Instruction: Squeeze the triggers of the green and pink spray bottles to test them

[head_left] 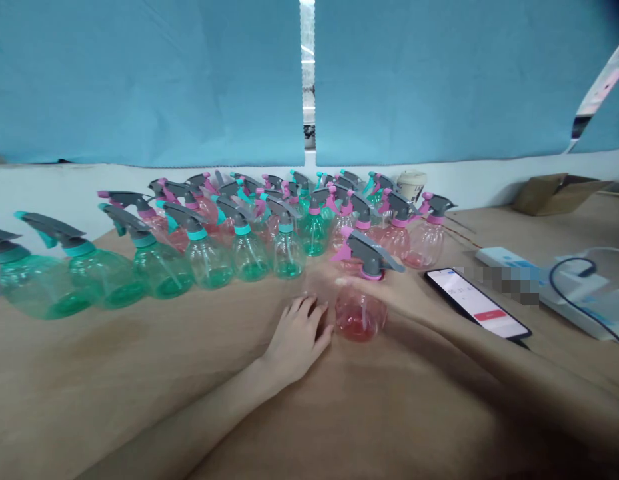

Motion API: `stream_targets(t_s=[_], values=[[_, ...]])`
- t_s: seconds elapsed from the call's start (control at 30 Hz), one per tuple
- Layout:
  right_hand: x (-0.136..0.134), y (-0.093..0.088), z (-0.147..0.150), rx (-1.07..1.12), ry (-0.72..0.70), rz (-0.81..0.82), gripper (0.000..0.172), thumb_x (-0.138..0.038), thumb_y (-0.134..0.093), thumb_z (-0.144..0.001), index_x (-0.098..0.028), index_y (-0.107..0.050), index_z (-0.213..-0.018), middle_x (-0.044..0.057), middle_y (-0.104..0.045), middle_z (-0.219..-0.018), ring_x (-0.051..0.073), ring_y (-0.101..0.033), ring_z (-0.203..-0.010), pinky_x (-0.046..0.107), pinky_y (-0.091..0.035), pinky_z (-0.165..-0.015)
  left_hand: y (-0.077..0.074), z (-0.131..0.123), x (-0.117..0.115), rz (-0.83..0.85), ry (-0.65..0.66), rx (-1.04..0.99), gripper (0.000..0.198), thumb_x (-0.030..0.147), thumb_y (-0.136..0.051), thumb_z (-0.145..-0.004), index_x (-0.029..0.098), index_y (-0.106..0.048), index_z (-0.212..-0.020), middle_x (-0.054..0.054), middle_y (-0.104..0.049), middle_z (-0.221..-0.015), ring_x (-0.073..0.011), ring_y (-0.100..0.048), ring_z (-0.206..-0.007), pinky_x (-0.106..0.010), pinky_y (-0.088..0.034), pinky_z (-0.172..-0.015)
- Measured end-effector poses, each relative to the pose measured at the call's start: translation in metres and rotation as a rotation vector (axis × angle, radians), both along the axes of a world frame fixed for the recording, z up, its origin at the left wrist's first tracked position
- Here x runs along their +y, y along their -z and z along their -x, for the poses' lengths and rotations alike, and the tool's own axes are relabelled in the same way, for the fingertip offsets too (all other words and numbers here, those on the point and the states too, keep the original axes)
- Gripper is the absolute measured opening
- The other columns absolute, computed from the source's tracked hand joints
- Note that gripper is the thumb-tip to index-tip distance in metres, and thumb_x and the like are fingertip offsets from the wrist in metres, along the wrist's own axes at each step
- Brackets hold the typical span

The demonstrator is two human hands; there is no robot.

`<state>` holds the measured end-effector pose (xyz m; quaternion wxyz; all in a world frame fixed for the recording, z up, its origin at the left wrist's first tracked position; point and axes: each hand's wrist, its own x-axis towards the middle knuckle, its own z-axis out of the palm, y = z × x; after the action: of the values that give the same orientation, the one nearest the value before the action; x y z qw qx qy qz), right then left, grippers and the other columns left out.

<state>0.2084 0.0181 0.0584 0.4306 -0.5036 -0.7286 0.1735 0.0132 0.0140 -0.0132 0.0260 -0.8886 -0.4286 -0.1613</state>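
"Pink-tinted round plastic spray bottle [359, 323]: where is it?"

"Before a broad blue cloth [164, 80] stretches a tan wood-grained table [54, 387]. The bottle is upright near its middle, on the near side of the other bottles."

"Which others?"

"Rows of clear green and pink plastic spray bottles [249, 257] with grey trigger heads, filling the table's far side."

"What's to the right?"

"One open brown cardboard box [554, 193] at the back; nearer, a black-edged phone [476, 303] with a lit screen, face up."

"And the hands?"

"The right hand [372, 288], slightly blurred, grips the bottle below its collar. The left hand [296, 337] lies palm down just beside it, fingers loosely spread."

"Anything smaller?"

"The bottle's pink nozzle [346, 231], pointing left."
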Motion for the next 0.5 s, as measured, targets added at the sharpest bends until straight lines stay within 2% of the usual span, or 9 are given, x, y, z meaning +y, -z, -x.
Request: stream_targets(t_s=[0.1, 0.2, 0.33, 0.5], values=[[-0.009, -0.003, -0.001, -0.021, -0.042, 0.026, 0.036, -0.049, -0.06, -0.07, -0.02, -0.062, -0.092, 0.004, -0.066, -0.09, 0.021, -0.06, -0.086, 0.034, -0.047, -0.074, 0.0, 0.0, 0.0, 0.001, 0.01, 0.001, 0.036, 0.035, -0.041, -0.09, 0.015, -0.049, -0.118, -0.012, -0.048, -0.124, -0.0271, -0.039, -0.117, -0.043, -0.033, -0.095], [-0.019, 0.0, -0.007, -0.097, -0.026, 0.065, 0.041, -0.052, -0.063, -0.066, -0.018, -0.059, -0.089, 0.006, -0.065, -0.092, 0.022, -0.06, -0.086, 0.037, -0.047, -0.074, -0.002, 0.001, 0.0, -0.002, 0.012, 0.006, 0.035, 0.034, -0.04, -0.09, 0.014, -0.05, -0.117, -0.013, -0.049, -0.124, -0.0271, -0.04, -0.117, -0.043, -0.035, -0.094], [-0.031, 0.013, -0.02, -0.14, 0.072, 0.043, 0.062, -0.054, -0.064, -0.063, -0.02, -0.047, -0.112, 0.01, -0.057, -0.11, 0.026, -0.054, -0.101, 0.041, -0.044, -0.081, -0.004, 0.002, 0.0, 0.011, 0.025, 0.017, 0.035, 0.033, -0.042, -0.09, 0.011, -0.051, -0.116, -0.014, -0.049, -0.123, -0.0277, -0.039, -0.117, -0.042, -0.035, -0.094], [-0.025, 0.019, -0.027, -0.299, 0.105, -0.003, 0.053, -0.059, -0.056, -0.069, -0.024, -0.05, -0.109, 0.007, -0.053, -0.112, 0.025, -0.049, -0.105, 0.041, -0.04, -0.087, -0.006, 0.008, 0.001, 0.022, 0.044, 0.017, 0.037, 0.033, -0.043, -0.089, 0.011, -0.05, -0.118, -0.013, -0.048, -0.124, -0.0267, -0.038, -0.118, -0.041, -0.034, -0.096]])
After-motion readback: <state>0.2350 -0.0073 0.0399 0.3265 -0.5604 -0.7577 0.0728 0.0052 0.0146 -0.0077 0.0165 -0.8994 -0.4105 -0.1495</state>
